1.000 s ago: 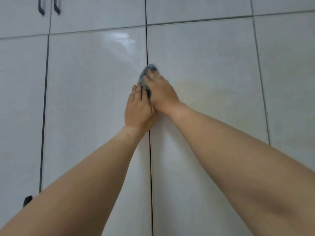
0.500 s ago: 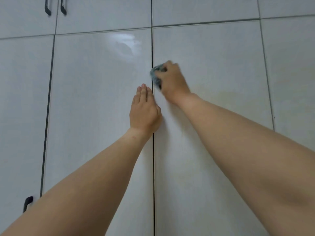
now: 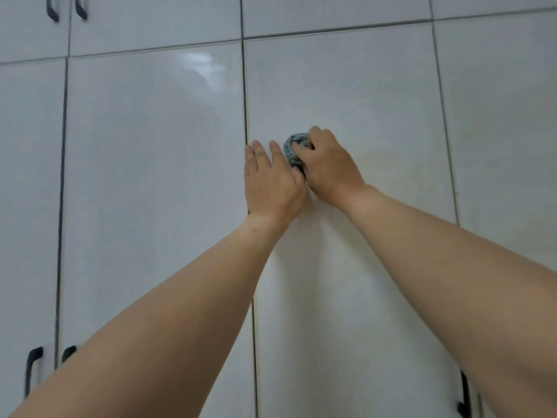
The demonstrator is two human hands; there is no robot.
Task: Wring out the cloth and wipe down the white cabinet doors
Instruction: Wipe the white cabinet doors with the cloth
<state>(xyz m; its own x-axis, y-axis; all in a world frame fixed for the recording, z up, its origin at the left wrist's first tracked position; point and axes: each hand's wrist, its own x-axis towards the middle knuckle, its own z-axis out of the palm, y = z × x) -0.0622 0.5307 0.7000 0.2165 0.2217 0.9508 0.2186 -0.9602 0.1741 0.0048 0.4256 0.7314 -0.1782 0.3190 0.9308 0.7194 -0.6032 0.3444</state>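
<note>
Near the frame's centre, the right hand (image 3: 330, 167) curls its fingers round a bunched grey-blue cloth (image 3: 295, 150), pressing it against a white cabinet door (image 3: 346, 86). The left hand (image 3: 269, 182) lies flat with straight fingers on the same door, just beside the cloth. Black handles (image 3: 31, 369) sit lower left.

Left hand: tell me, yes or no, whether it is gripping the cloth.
No: the left hand lies flat on the cabinet door, while the right hand grips the cloth.
</note>
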